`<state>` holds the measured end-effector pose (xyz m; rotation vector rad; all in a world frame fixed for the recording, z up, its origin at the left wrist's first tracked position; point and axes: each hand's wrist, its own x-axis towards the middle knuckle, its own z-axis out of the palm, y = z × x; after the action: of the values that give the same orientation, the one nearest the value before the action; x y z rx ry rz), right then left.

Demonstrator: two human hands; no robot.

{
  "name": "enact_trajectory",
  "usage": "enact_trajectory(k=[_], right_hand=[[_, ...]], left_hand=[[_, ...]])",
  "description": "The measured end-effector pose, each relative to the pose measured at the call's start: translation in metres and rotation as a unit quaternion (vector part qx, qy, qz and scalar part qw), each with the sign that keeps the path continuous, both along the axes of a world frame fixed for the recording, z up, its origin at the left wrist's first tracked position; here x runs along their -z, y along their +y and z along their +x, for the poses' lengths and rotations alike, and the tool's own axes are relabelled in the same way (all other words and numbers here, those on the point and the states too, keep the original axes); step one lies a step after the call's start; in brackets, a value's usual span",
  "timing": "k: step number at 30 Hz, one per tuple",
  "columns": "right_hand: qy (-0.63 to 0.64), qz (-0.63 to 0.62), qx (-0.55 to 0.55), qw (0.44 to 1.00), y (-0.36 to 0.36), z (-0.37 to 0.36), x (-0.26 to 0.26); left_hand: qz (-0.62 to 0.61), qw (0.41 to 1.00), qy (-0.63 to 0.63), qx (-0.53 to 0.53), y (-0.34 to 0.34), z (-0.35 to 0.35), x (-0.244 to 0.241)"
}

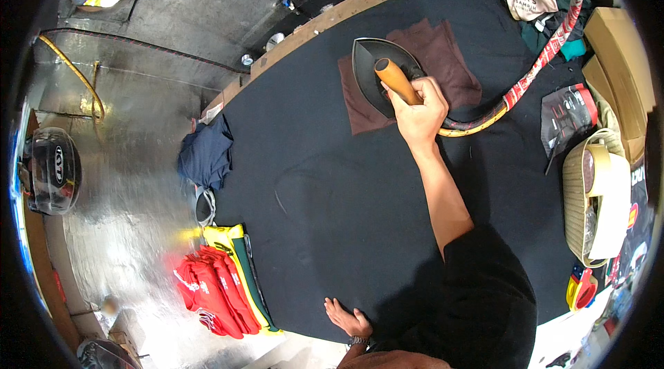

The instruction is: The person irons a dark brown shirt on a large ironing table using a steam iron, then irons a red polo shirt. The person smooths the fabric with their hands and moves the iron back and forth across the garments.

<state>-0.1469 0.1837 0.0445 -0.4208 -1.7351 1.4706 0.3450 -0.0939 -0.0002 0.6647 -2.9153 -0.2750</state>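
Observation:
My right hand [423,112] grips the wooden handle of an iron [367,73] with a dark pointed body. Beneath the iron lies a folded maroon cloth [451,68], partly hidden by the iron and my hand. A hose [539,65], partly wrapped in red and white tape, runs from behind the iron up to the right. At the near edge of the black-covered table [332,224], my left hand [348,318] rests flat with its thumb apart and holds nothing. A dark watch is on that wrist.
Folded red garments [218,291] lie beside yellow and green ones [233,244] at the left edge, below a crumpled navy cloth [207,153]. On the right are a woven basket [573,208], a dark pouch [568,115], cardboard [617,58] and a tape dispenser [582,288].

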Motion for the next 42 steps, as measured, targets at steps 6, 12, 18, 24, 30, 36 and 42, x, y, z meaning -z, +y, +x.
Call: enact_trajectory(k=[6, 12, 18, 24, 30, 36, 42], right_hand=[[0.070, 0.028, 0.057, 0.996, 0.001, -0.007, -0.003], [-0.043, -0.032, -0.030, 0.998, 0.000, 0.001, 0.003], [0.076, 0.019, 0.028, 0.997, 0.000, -0.009, -0.005], [-0.059, -0.006, 0.001, 0.998, 0.000, 0.000, -0.002], [0.053, 0.016, 0.011, 0.998, -0.011, -0.008, 0.011], [0.038, 0.089, 0.087, 0.991, -0.006, -0.007, -0.001], [-0.013, 0.085, 0.053, 0.995, 0.000, -0.002, -0.001]], left_hand=[[-0.006, 1.000, 0.012, 0.008, 0.001, -0.002, 0.002], [-0.003, 1.000, 0.012, 0.002, 0.001, 0.000, 0.000], [-0.001, 1.000, 0.017, 0.010, -0.001, -0.005, 0.004], [-0.008, 1.000, 0.020, 0.011, -0.004, 0.001, 0.005], [-0.042, 0.999, 0.011, -0.010, -0.004, 0.009, 0.010], [-0.030, 0.999, -0.024, -0.010, -0.006, 0.008, 0.010], [-0.005, 0.999, -0.053, -0.005, -0.005, 0.007, 0.003]])
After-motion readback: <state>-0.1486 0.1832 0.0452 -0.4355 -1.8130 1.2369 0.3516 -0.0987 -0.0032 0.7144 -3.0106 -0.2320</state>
